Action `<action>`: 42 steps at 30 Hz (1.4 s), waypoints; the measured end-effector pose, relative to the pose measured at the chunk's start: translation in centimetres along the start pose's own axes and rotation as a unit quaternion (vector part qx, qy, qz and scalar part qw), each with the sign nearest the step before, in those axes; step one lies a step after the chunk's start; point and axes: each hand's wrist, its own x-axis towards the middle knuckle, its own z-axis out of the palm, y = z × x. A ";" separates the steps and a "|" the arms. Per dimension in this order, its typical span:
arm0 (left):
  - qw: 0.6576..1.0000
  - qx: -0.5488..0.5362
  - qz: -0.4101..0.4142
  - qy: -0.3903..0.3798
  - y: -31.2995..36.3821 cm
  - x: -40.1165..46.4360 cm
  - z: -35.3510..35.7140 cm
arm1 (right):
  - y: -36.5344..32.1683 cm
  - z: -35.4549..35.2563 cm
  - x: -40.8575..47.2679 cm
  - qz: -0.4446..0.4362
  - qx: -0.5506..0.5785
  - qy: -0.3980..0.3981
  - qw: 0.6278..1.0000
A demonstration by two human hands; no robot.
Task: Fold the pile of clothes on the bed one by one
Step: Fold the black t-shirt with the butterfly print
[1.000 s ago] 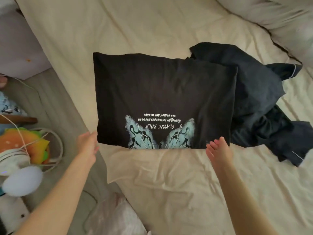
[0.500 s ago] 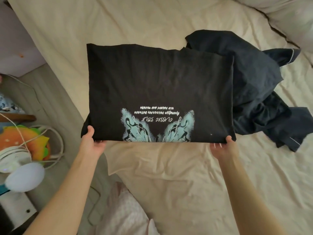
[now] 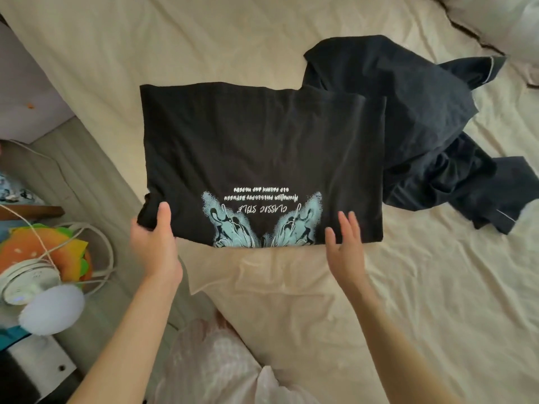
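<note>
The black T-shirt (image 3: 262, 158) lies flat on the cream sheet of the bed (image 3: 204, 39), close to the bed's left edge and a little back from its near edge, already reduced to a broad rectangle with its pale blue butterfly print (image 3: 262, 223) and upside-down lettering along the side nearest the person; it looks laid out this way so the next fold can be taken across a smooth, squared panel. Its far right corner overlaps the crumpled dark navy garment (image 3: 414, 118), which sprawls toward the bed's right edge, seemingly the rest of the pile waiting its turn, with a light piped cuff showing at its far end. The left hand (image 3: 154, 237) grips the shirt's near left corner, thumb pressed on top of the cloth and the other fingers tucked beneath it, the bunched fabric lifting slightly there, probably to carry that side over. The right hand (image 3: 345, 243) is open, fingers straight and spread, at the near edge of the shirt just right of the print; whether the fingertips touch the cloth cannot be told. Both forearms reach forward from the near edge, the left over the gap beside the bed. A white round lamp (image 3: 52, 309) sits beyond the left edge.
</note>
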 end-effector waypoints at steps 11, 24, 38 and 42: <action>0.765 0.360 0.361 -0.393 -4.1 -13.5 14.8 | 1.4 -7.8 4.6 0.219 0.582 -0.142 0.770; 0.568 0.625 0.431 -0.317 -11.0 -6.6 8.3 | 1.4 -6.2 7.8 0.195 0.270 -0.118 0.935; 0.494 0.602 0.527 -0.340 -12.4 -7.0 7.4 | 6.5 -6.4 7.2 0.183 0.189 0.021 0.965; 0.485 0.633 0.499 -0.340 -12.3 -5.3 6.9 | 6.7 -5.9 8.2 0.211 0.229 -0.014 0.950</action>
